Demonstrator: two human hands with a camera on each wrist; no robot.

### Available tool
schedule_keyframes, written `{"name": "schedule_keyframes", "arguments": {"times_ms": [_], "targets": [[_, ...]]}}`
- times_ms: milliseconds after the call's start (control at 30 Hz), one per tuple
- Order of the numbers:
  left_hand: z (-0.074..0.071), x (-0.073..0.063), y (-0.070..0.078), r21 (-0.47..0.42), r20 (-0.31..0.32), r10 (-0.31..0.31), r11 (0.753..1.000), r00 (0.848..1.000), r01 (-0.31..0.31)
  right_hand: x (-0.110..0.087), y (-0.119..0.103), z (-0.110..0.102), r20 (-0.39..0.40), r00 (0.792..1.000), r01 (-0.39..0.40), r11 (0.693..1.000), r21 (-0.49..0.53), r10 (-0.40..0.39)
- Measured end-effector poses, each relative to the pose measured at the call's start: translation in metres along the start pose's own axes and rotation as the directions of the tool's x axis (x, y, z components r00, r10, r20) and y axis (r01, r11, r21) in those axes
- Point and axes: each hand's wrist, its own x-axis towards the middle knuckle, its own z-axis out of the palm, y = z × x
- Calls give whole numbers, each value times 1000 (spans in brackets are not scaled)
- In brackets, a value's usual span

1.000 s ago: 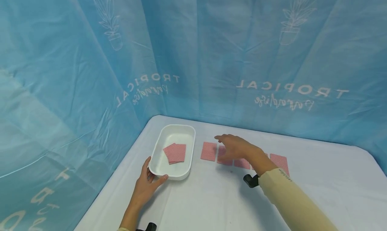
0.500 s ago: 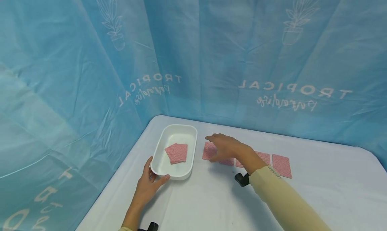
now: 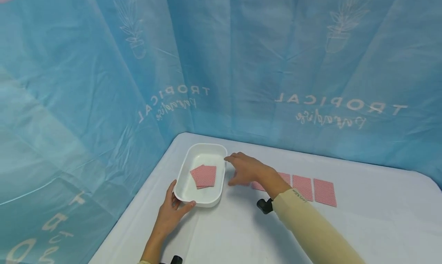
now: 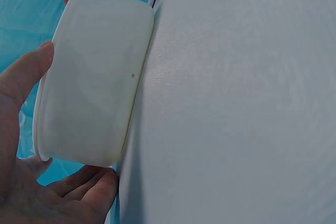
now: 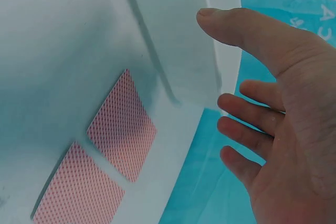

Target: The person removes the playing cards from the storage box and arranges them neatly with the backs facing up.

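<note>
A white plastic tub (image 3: pixel 208 155) stands at the left of the table with a few overlapping red-patterned playing cards (image 3: pixel 206 176) lying face down in it. My left hand (image 3: pixel 169 217) grips its near left corner, thumb at the rim and fingers along the end wall (image 4: pixel 89 87). Close beside the tub's right wall, my right hand (image 3: pixel 246 169) is spread with thumb and fingers apart, holding nothing. Beneath and to the right of that hand, a row of face-down playing cards (image 3: pixel 324 192) lies on the table; the hand and forearm partly hide those at its left end.
A white cloth covers the table (image 3: pixel 373 202). Blue printed curtains (image 3: pixel 255 64) hang along its back and left edges. Each wrist carries a black camera mount (image 3: pixel 264 206).
My right hand has moved left, from above the card row to the tub's right side. The left hand keeps its grip on the tub. The head view has shifted slightly.
</note>
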Motion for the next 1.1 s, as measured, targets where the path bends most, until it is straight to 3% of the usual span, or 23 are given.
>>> {"name": "schedule_keyframes", "arguments": {"times_ms": [267, 800, 1100], "targets": [[0, 0, -3, -12, -7, 6, 1000, 1000, -6, 18, -13, 6, -51, 998, 32, 998, -61, -35], [-3, 1, -4, -1, -1, 7, 1000, 1000, -7, 43, -31, 24, 3, 999, 41, 995, -94, -41], [-3, 3, -3, 1, -6, 7, 1000, 1000, -7, 63, -40, 36, 20, 998, 59, 998, 0, -59]]}}
